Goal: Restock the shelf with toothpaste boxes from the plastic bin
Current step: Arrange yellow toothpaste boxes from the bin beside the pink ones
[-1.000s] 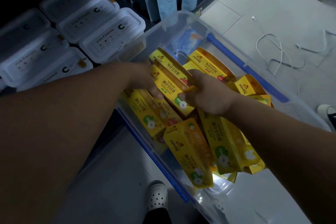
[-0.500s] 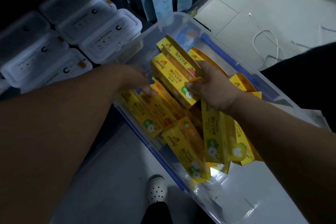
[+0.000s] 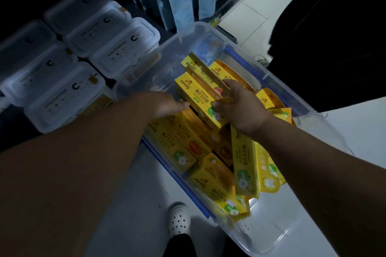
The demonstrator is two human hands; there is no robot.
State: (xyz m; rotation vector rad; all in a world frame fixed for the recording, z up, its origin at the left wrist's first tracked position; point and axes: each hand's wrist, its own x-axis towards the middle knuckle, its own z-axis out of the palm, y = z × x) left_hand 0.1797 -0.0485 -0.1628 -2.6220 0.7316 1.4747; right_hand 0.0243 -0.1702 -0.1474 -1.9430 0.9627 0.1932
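Gripping two toothpaste boxes point(image 3: 198, 94) in my right hand point(image 3: 240, 110), left hand point(image 3: 165, 103) grip unclear; plastic bin point(image 3: 275, 231) full, shelving likely ahead

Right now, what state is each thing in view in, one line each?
plastic bin: lid off, holding many boxes.
held toothpaste boxes: two stacked, flaps closed, raised above the pile.
loose toothpaste boxes: closed, lying jumbled in the bin.
right hand: grips the held boxes' end.
left hand: fingers straight, reaching among the boxes, gripping nothing visible.
white containers: lids shut, on the shelf.
blue pouches: standing upright.
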